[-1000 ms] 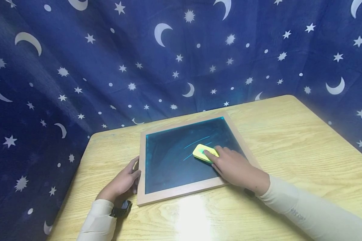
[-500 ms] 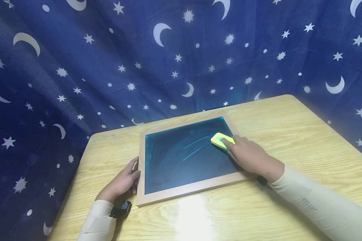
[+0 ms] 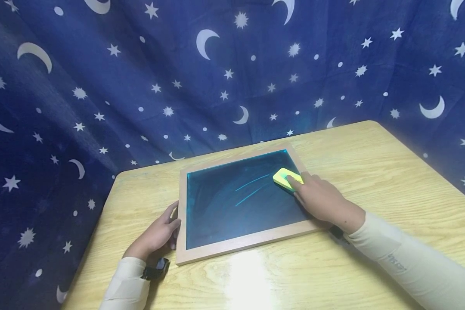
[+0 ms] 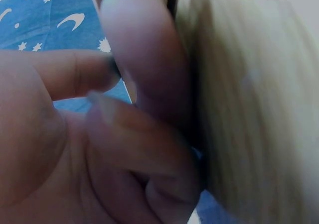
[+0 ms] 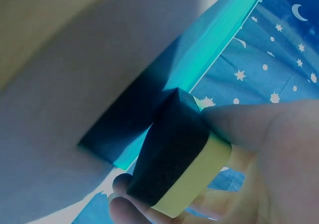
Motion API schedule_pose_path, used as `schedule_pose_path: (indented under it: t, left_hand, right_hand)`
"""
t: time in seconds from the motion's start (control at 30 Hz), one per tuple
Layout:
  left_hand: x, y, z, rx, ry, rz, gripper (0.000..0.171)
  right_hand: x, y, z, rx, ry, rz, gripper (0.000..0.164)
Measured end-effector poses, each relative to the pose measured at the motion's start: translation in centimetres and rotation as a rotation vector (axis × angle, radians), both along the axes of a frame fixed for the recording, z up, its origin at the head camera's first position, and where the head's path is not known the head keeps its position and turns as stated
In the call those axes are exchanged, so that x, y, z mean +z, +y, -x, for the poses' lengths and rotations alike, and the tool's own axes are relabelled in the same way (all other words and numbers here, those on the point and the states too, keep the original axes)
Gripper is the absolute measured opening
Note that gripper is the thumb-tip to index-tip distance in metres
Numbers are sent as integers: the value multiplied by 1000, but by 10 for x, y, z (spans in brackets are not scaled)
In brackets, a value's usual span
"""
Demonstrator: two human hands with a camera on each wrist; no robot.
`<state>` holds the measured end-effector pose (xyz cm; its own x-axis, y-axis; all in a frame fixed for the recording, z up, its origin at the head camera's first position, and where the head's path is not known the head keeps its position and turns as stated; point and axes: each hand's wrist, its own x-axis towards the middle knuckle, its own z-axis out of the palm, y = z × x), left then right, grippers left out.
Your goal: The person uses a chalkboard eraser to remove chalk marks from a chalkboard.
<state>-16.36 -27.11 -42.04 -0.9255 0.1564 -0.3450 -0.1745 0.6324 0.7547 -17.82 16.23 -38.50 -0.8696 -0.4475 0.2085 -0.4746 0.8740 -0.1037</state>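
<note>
A chalkboard [image 3: 224, 215] in a pale wooden frame lies on the table, with two thin blue chalk lines near its middle. My right hand [image 3: 321, 198] grips a yellow chalkboard eraser [image 3: 281, 177] over the right part of the board. In the right wrist view, the eraser's black felt [image 5: 172, 149] shows, tilted to the board; whether it touches cannot be told. My left hand [image 3: 159, 230] holds the left edge of the frame. In the left wrist view, the thumb [image 4: 79, 74] meets that edge and the other fingers are curled.
The light wood table [image 3: 391, 206] extends around the board on all sides. A dark blue curtain [image 3: 139, 69] with moons and stars hangs behind and to the left of it. A dark strap [image 3: 155, 269] with a small device sits at the left wrist.
My right hand has moved the eraser right and away from me, uncovering the lower chalk line. Over the last half second it has barely shifted. The left hand and the board stay put.
</note>
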Motion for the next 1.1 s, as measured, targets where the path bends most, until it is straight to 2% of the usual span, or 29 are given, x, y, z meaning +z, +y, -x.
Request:
schedule_pose_path:
  t: [0.5, 0.83, 1.1]
  left_hand:
    - [-1, -1, 1, -8, 11, 5, 62]
    - [-2, -2, 2, -5, 6, -2, 62]
    - [-1, -2, 2, -3, -9, -17, 63]
  right_hand:
    - [-5, -30, -3, 98, 66, -51, 44]
    - [-8, -52, -18, 167, 70, -72, 45]
    - [-7, -67, -34, 212, 14, -64, 48]
